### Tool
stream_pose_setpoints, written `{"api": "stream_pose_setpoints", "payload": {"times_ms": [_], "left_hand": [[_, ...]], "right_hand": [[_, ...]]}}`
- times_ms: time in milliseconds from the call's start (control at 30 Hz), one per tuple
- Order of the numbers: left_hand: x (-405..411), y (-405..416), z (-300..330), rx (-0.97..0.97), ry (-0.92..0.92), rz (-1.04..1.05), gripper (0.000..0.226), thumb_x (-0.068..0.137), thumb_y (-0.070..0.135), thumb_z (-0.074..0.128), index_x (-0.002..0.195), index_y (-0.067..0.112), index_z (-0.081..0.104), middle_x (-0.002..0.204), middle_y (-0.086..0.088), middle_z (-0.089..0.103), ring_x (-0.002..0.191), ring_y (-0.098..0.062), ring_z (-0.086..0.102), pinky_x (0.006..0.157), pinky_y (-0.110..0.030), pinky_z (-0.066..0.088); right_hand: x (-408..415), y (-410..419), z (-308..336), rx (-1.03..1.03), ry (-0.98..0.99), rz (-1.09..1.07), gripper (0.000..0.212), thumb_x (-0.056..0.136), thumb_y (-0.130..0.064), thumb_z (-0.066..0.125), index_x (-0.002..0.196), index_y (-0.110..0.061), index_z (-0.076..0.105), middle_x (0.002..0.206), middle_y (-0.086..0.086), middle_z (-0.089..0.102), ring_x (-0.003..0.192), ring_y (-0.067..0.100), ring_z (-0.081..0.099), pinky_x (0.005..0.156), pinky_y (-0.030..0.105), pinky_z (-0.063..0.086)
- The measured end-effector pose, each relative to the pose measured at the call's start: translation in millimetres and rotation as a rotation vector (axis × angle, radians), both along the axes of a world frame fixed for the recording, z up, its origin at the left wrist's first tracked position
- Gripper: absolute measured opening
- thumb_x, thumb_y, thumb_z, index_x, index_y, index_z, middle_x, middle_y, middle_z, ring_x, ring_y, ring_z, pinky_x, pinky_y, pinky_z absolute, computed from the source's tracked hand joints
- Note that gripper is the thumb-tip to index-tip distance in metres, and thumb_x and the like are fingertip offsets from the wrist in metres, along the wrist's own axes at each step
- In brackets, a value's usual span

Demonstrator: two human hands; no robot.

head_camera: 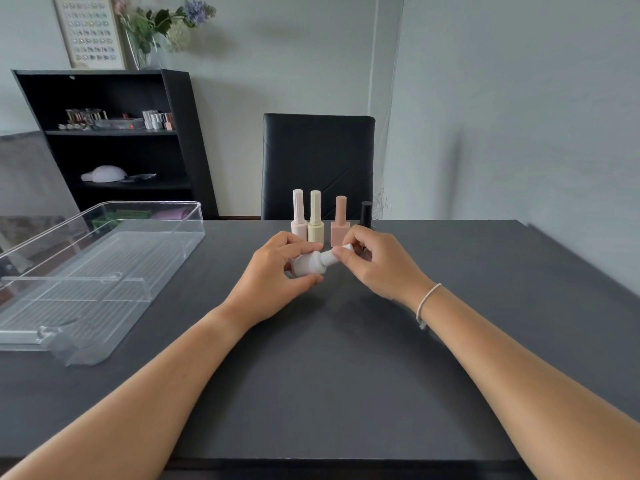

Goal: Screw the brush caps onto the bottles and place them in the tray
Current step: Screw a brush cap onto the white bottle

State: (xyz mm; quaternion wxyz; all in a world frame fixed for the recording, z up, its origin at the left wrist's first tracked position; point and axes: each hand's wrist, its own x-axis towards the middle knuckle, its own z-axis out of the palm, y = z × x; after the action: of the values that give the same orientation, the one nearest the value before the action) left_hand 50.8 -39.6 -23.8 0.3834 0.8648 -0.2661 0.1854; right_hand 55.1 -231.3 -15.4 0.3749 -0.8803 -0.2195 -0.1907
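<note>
No readable label anywhere. Left hand [277,275] grips white bottle [308,265], smooth matte plastic, tilted above table [346,375] centre; right hand [377,261] fingers pinch its white cap [337,255]. Behind, near far edge, four capped bottles upright: pale pink [298,216], cream [315,218], both w/ ribbed caps, square pink [340,221], black [365,213] partly hidden by right hand. Clear ribbed tray [104,271] at left edge, w/ no bottles.

Five bottles [315,220] — one tray [104,271] — two hands [273,271].
</note>
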Motion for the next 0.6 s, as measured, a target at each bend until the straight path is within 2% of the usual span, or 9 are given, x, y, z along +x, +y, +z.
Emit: {"api": "stream_pose_setpoints", "payload": {"times_ms": [100,167,267,400,500,600], "left_hand": [[-0.5,-0.7,0.1,0.004,0.000,0.000,0.044,0.075,0.019,0.073,0.117,0.020,0.062,0.103,0.007,0.052,0.095,-0.011,0.051,0.076,-0.011,0.044],[-0.8,-1.1,0.6,-0.003,0.003,0.001,0.044,0.075,0.018,0.073,0.117,0.019,0.062,0.103,0.007,0.052,0.096,-0.011,0.051,0.076,-0.011,0.044],[-1.9,-1.4,1.6,-0.012,0.003,0.008,0.044,0.074,0.018,0.074,0.117,0.018,0.062,0.102,0.007,0.052,0.096,-0.012,0.051,0.077,-0.011,0.043],[-2.5,-1.5,2.5,-0.006,0.003,0.012,0.044,0.075,0.017,0.073,0.117,0.017,0.062,0.101,0.008,0.051,0.096,-0.012,0.051,0.077,-0.011,0.043],[-2.2,-1.5,3.1,0.001,0.000,0.012,0.044,0.075,0.017,0.073,0.118,0.018,0.062,0.102,0.007,0.051,0.096,-0.012,0.051,0.077,-0.012,0.044],[-1.9,-1.3,2.8,0.004,0.000,0.006,0.045,0.075,0.018,0.073,0.118,0.018,0.062,0.102,0.006,0.051,0.096,-0.011,0.051,0.078,-0.013,0.044]], "right_hand": [[-0.1,1.0,0.4,-0.014,0.022,-0.021,0.044,0.089,-0.043,0.049,0.071,-0.004,0.054,0.052,-0.005,0.043,0.049,0.009,0.039,0.053,0.025,0.034],[-0.7,1.6,1.4,-0.003,0.026,-0.028,0.049,0.088,-0.047,0.046,0.069,-0.003,0.055,0.052,-0.004,0.043,0.048,0.009,0.038,0.052,0.026,0.034],[-2.2,1.1,2.5,0.020,0.020,-0.013,0.037,0.086,-0.046,0.051,0.080,-0.010,0.055,0.063,-0.001,0.053,0.057,0.011,0.047,0.058,0.030,0.042],[-1.4,-0.1,1.3,-0.002,-0.011,0.040,0.013,0.085,-0.029,0.059,0.087,-0.021,0.049,0.069,-0.014,0.048,0.060,0.007,0.047,0.056,0.014,0.037],[-0.3,0.8,0.5,-0.015,-0.020,0.041,0.010,0.086,-0.024,0.058,0.085,-0.023,0.048,0.070,-0.016,0.049,0.059,0.005,0.047,0.054,0.011,0.035],[0.1,0.3,1.1,-0.011,-0.019,0.009,0.016,0.087,-0.029,0.056,0.080,-0.015,0.052,0.067,-0.008,0.053,0.059,0.009,0.047,0.056,0.015,0.037]]}}
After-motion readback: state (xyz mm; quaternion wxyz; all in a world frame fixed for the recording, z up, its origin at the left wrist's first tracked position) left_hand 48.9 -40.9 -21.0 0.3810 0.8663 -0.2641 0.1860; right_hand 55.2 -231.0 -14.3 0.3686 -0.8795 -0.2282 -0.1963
